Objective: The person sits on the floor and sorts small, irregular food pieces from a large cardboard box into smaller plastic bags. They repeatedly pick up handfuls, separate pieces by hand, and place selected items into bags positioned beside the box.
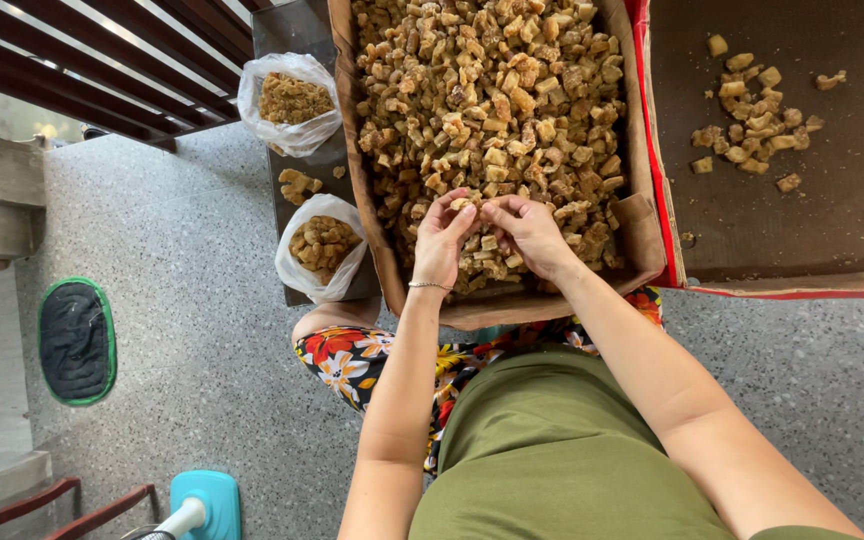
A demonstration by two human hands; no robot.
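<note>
Both hands meet over the near end of a large cardboard box (372, 200) heaped with small golden-brown chunks (492, 90), rough-cut, roughly cube-shaped, with a dry, sugary-looking crust and paler tan faces. The left hand (442, 240), a thin bracelet (429, 286) at its wrist, and the right hand (530, 232) have their fingertips drawn together on a single pale chunk (463, 204) held just above the pile; each grip is pinched on that piece, though exactly which fingers carry it is hard to tell at this distance.

The box has plain brown walls, its near edge resting close to the person's lap, which is covered by a floral cloth (352, 355) in red, orange and black below an olive-green shirt (552, 450). To the right lies a flattened brown carton (802, 230) with a red rim, bearing a small scatter of the same chunks (752, 110). To the left of the big box, on a dark low counter (292, 25), stand two clear plastic bags with rolled-down mouths: the far bag (292, 100) holds finer, darker crumbs, the near bag (320, 250) holds larger chunks. A few loose pieces (297, 183) lie between the bags.

On the speckled grey floor (192, 300) sits a dark oval mat (76, 341) edged in green, and a light-blue object (207, 503) shows at the bottom edge.
</note>
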